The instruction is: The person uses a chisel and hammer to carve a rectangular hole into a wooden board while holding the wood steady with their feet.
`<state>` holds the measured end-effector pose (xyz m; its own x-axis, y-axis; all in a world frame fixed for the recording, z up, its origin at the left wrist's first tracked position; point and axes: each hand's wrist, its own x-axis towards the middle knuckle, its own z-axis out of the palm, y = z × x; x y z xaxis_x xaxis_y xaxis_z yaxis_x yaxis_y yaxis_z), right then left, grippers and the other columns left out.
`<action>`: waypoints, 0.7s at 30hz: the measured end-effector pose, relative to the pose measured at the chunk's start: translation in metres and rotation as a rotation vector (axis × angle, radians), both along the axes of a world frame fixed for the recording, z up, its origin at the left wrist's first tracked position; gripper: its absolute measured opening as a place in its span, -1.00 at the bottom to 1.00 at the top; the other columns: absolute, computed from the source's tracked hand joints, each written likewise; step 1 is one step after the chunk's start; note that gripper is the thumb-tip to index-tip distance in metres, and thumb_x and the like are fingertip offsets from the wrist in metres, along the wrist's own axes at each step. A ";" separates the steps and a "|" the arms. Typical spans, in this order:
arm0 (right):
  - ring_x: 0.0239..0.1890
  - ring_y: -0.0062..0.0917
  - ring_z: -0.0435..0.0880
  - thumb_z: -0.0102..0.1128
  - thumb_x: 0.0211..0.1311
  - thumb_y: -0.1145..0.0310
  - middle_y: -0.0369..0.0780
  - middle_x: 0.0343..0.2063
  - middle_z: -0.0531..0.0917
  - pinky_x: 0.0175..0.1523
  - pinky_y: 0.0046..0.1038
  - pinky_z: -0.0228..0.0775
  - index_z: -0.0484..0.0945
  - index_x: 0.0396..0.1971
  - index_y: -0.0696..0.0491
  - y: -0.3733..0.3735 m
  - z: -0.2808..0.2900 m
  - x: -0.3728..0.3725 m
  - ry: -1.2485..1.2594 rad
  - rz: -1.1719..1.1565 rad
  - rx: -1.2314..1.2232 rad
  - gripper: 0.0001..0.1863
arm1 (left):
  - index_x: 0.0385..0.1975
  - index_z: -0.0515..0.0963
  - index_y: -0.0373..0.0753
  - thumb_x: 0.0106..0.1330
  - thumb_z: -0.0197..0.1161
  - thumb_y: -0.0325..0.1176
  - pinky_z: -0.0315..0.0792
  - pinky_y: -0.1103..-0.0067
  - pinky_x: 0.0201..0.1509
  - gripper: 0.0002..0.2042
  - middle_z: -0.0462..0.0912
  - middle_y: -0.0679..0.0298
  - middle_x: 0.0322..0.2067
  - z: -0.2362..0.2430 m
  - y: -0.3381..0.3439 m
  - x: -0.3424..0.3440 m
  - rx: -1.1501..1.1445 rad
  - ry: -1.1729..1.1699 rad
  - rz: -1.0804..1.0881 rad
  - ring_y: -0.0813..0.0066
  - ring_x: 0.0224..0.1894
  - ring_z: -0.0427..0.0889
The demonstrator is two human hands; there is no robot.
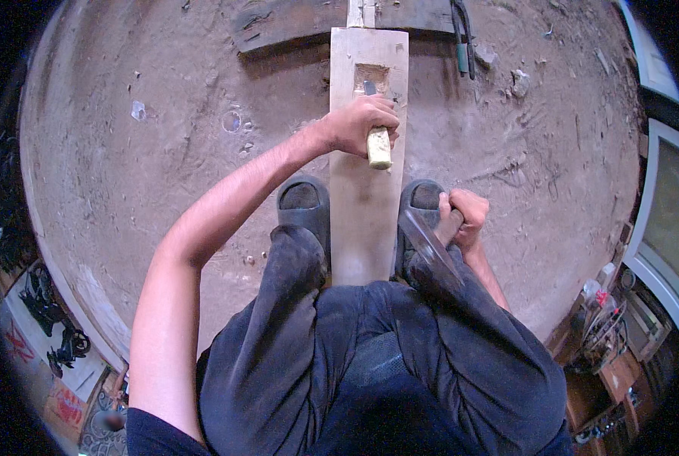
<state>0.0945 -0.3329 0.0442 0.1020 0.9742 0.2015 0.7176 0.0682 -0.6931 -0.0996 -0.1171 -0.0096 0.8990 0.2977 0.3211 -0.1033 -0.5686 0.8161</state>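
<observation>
A pale wooden board (pixel 362 220) runs away from me between my sandalled feet, and a rectangular recess (pixel 371 74) is cut near its far end. My left hand (pixel 361 125) is closed around a chisel (pixel 380 152) with a pale yellow handle. The chisel's metal blade shows beyond my fingers, its tip at the near edge of the recess. Over my right knee, my right hand (pixel 468 213) grips a hammer-like tool (pixel 433 247) by its wooden handle. Its long dark metal head points down and away from the board.
A dark, rough plank (pixel 294 29) lies across the far side, by the board's far end. A dark tool with a green grip (pixel 462 57) rests against it. White-framed panels (pixel 662 220) stand at the right, near piled odds and ends (pixel 601 327). Bare dirt floor (pixel 165 152) surrounds me.
</observation>
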 end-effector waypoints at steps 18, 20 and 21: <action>-0.71 -0.24 0.45 0.19 -0.14 0.42 -0.12 -0.76 0.38 -0.59 -0.31 0.23 0.34 -0.71 0.07 0.011 0.009 -0.006 -0.124 0.049 0.048 -0.81 | -0.62 0.39 -0.25 -0.07 0.35 -0.42 0.33 0.33 -0.24 -0.79 0.46 0.24 -0.58 -0.003 0.004 0.001 0.059 0.002 -0.087 0.19 -0.39 0.48; -0.72 -0.22 0.42 0.17 -0.10 0.48 -0.09 -0.75 0.36 -0.59 -0.32 0.21 0.34 -0.71 0.10 0.011 0.008 -0.008 -0.070 0.068 0.070 -0.82 | -0.63 0.41 -0.22 -0.15 0.35 -0.42 0.35 0.35 -0.21 -0.80 0.48 0.26 -0.58 -0.006 0.002 0.001 0.062 0.022 -0.073 0.21 -0.37 0.50; -0.73 -0.23 0.41 0.17 -0.10 0.49 -0.10 -0.76 0.34 -0.59 -0.33 0.19 0.32 -0.73 0.10 0.008 0.005 -0.009 -0.114 0.011 -0.021 -0.80 | -0.65 0.43 -0.20 -0.24 0.35 -0.43 0.36 0.38 -0.19 -0.80 0.50 0.27 -0.58 -0.008 0.002 0.001 0.067 0.044 -0.059 0.23 -0.36 0.52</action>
